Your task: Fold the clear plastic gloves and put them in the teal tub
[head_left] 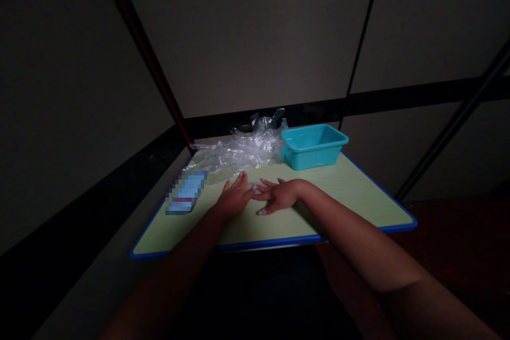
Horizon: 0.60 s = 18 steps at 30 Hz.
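A crumpled heap of clear plastic (247, 151) is being borne by the pale green, blue-edged counter (358, 191), just beyond the hands. The left hand (235, 200) is being held low, its fingers extended, thumb apart; beside it the right hand (281, 195) is being held with fingers spread apart. Whether anything is being pinched between them cannot be told. The heap is being flanked by a rectangular turquoise basin (314, 158) on the right and a flat, pale blue, pixelated object (187, 193) at the near left.
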{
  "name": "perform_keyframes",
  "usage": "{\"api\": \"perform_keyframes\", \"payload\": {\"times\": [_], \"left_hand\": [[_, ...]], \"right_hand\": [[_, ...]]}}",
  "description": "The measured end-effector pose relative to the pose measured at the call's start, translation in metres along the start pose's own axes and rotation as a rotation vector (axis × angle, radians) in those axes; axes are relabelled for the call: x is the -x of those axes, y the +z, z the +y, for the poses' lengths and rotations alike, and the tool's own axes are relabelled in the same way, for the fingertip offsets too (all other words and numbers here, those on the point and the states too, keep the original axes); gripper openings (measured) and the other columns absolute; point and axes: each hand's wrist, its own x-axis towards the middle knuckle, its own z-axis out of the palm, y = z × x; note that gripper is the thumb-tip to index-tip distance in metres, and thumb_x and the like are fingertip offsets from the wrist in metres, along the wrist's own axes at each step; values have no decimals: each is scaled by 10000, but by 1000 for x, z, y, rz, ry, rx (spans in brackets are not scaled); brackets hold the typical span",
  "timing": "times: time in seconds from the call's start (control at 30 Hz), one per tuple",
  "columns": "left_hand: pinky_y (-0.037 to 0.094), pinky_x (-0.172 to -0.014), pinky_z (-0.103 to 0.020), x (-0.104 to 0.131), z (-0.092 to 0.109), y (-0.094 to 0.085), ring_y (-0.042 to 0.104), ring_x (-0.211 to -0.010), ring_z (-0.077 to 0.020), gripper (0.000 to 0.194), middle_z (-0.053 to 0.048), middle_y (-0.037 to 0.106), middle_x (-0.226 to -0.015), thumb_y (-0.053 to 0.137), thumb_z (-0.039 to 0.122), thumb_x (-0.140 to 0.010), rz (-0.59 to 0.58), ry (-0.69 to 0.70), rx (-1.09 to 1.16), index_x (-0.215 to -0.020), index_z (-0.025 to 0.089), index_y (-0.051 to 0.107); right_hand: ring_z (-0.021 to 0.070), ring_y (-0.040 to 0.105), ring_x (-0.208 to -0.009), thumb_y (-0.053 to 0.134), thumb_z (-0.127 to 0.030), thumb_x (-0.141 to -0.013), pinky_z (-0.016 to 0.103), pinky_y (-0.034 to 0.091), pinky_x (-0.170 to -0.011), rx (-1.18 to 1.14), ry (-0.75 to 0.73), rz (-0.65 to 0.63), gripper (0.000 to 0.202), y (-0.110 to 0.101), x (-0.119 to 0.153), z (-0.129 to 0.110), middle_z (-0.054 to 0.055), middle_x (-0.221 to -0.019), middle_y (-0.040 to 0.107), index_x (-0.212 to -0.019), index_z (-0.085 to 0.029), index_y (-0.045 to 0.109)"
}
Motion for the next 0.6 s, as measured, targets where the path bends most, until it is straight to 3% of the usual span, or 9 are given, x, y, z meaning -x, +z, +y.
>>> {"api": "perform_keyframes", "payload": {"times": [0.1,0.23,0.3,0.37,0.47,0.6], "left_hand": [[115,-1124,-432,-1,0,2,115,-1407,-170,595,-124,132,-1525,159,374,-931,27,-18,-26,-1455,95,117],[40,-1123,-503,2,3,3,143,-1405,-175,559,-106,181,-1517,198,329,-928,74,-33,-128,-1446,120,192],[21,-1115,-535,4,5,3,135,-1407,-180,547,-96,184,-1517,183,335,-931,76,-32,-163,-1437,132,233],[27,-1113,-543,5,6,3,122,-1410,-181,546,-93,170,-1522,169,345,-934,67,-32,-179,-1435,141,242],[46,-1113,-541,4,6,4,99,-1413,-195,550,-101,162,-1525,165,356,-936,64,-44,-199,-1440,147,234],[58,-1109,-542,3,6,5,82,-1414,-214,558,-128,172,-1519,170,362,-936,67,-59,-217,-1439,131,240]], "right_hand": [[332,-80,-1375,535,-569,-807,625,5,-1050,-18,-22,-15,757,-4,4,7,44,-1528,42,-1436,-311,202],[303,-28,-1381,525,-591,-804,500,88,-1105,-56,-94,-12,729,-6,1,24,45,-1518,154,-1417,-262,309],[264,56,-1389,482,-561,-844,416,120,-1121,-81,-118,53,703,-3,-5,30,58,-1506,212,-1427,-211,302],[231,114,-1390,409,-495,-901,364,135,-1125,-93,-70,199,675,1,-13,32,93,-1509,191,-1451,-145,235],[228,81,-1399,341,-401,-933,432,126,-1125,-40,33,367,639,9,-24,27,105,-1525,100,-1472,-128,133],[247,43,-1404,330,-337,-930,569,105,-1090,57,65,263,629,14,-27,18,89,-1530,53,-1479,-170,69]]}}
